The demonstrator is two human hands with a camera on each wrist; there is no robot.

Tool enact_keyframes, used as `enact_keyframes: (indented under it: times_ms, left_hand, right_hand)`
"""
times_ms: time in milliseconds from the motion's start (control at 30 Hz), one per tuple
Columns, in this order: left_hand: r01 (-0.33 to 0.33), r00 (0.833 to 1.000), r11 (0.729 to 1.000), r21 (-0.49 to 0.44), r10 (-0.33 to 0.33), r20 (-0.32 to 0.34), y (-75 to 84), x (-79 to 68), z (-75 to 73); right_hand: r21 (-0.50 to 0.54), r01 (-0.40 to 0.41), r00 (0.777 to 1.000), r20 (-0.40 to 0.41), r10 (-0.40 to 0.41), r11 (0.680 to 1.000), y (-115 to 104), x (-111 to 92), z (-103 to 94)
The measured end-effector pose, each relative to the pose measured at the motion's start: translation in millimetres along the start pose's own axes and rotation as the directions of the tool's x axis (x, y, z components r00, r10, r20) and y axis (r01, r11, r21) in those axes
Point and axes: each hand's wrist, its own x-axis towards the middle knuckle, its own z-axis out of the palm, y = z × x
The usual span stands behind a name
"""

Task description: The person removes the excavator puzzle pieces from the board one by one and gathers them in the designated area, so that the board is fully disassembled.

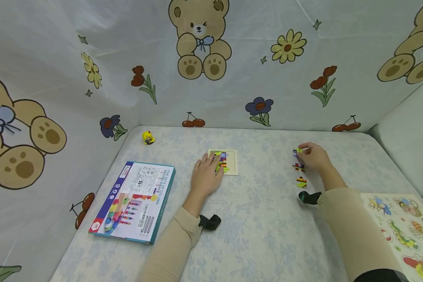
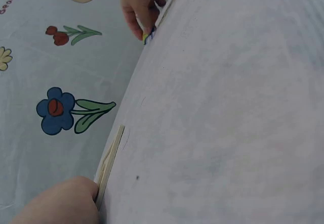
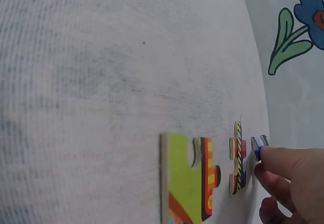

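My left hand (image 1: 207, 175) rests with straight fingers on a small puzzle board (image 1: 234, 162), its fingertips over the colourful pieces (image 1: 223, 159) on the left part. In the right wrist view, my right hand (image 3: 298, 178) pinches a blue and white puzzle piece (image 3: 259, 144) between thumb and finger; the head view also shows some green on it. Nearer to me in the same column lie a striped puzzle piece (image 1: 298, 167) and a green and orange puzzle piece (image 1: 301, 182). The left wrist view shows the board's edge (image 2: 110, 158) beside part of my left hand.
A flat boxed set (image 1: 137, 199) lies to the left. A small yellow toy figure (image 1: 148, 138) stands at the far left corner. At the right, partly behind my sleeve, lies an insect picture board (image 1: 402, 219). A printed cloth wall (image 1: 232, 102) borders the table's far edge.
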Motion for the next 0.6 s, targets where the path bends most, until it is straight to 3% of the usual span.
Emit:
enact_keyframes:
  times_ms: [367,600]
  left_hand:
    - [0.009,1.000,1.000,-0.001,-0.009,-0.014,-0.4,0.4,0.6]
    - [0.025,0.999,0.999,-0.022,-0.025,-0.029,0.5,0.6,-0.7]
  right_hand:
    - [-0.171,0.058,0.997,-0.040,-0.065,0.984,-9,-5,1.0]
    - [-0.097,0.122,0.992,-0.034,-0.126,0.988,-34,-6,8.0]
